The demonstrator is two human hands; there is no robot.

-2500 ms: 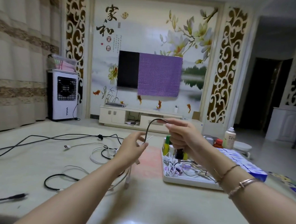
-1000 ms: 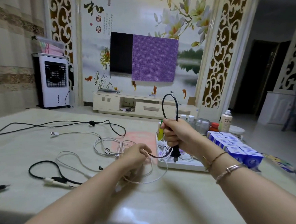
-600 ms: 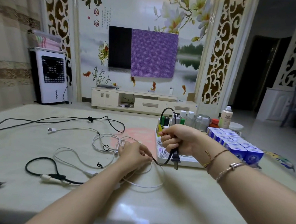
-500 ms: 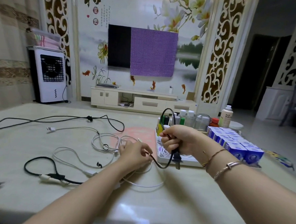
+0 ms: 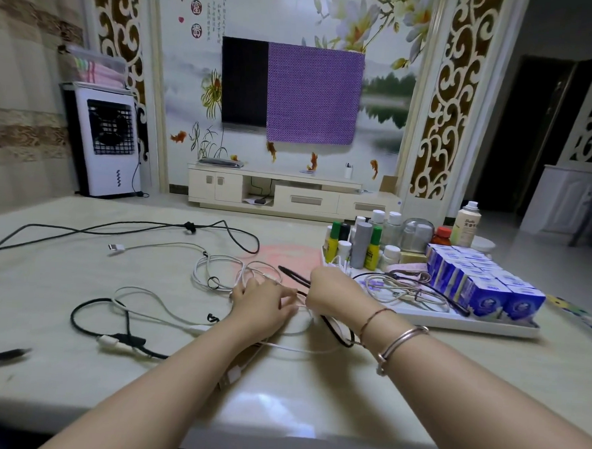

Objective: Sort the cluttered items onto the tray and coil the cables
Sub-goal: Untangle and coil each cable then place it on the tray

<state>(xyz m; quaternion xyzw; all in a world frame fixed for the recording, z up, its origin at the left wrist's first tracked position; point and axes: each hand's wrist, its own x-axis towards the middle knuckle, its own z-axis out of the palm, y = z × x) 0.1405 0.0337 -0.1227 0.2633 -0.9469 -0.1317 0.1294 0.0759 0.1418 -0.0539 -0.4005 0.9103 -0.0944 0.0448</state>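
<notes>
My right hand [image 5: 332, 291] grips a thin black cable [image 5: 337, 333], folded into a flat loop, low over the table just left of the white tray [image 5: 454, 322]. Close beside it, my left hand [image 5: 263, 305] pinches the same cable, with loose white cables [image 5: 216, 271] under and around it. The tray holds coiled cables [image 5: 397, 288], small bottles [image 5: 362, 245] and blue boxes [image 5: 483, 285]. Another black cable with a white connector [image 5: 87, 313] lies at the left.
A long black cable [image 5: 133, 227] runs across the far left of the table, and a white USB lead [image 5: 116, 248] lies near it. A black plug tip [image 5: 3, 355] sits at the front left edge. A spray bottle [image 5: 465, 224] stands behind the tray.
Both hands have dropped to the table top. The black loop that stood above my right hand now lies flat between the hands. The view has tilted down.
</notes>
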